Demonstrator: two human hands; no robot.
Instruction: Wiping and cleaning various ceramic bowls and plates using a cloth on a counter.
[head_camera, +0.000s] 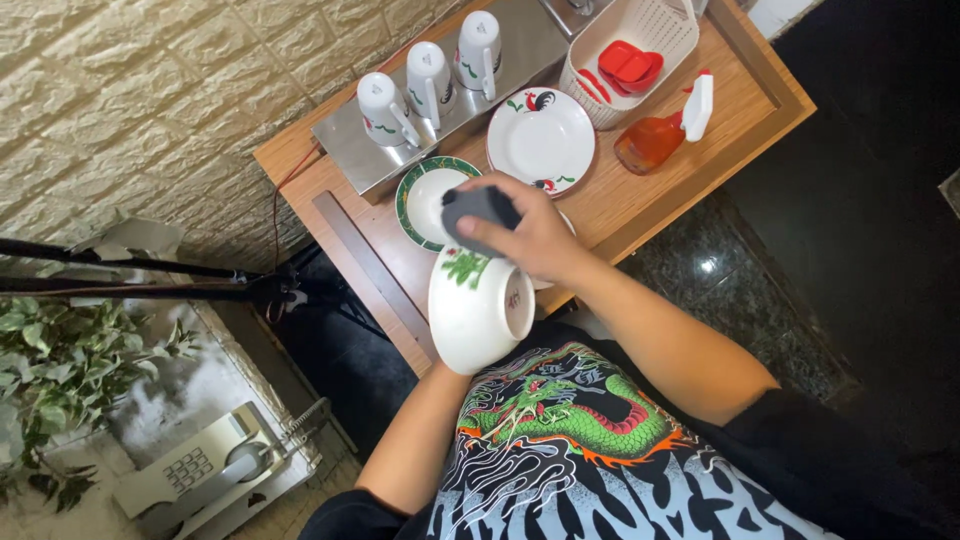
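My left hand (438, 376) holds a white bowl (470, 320) with a green leaf motif from underneath, tilted on its side above the table's near edge; the bowl hides most of that hand. Over the bowl's upper rim, my right hand (530, 240) grips a dark grey sponge (478, 210) and presses it against the bowl. Just beyond the sponge, a small green-rimmed plate (415, 195) lies on the wooden table (620, 190).
A white plate with a rooster design (540, 138) lies further back. Three white mugs (430, 80) stand upside down on a steel tray (350, 150). A white basket (650, 25) holds red items beside an orange spray bottle (660, 135). Tripod legs (150, 280), a plant (50, 370) and a telephone (195, 465) are left.
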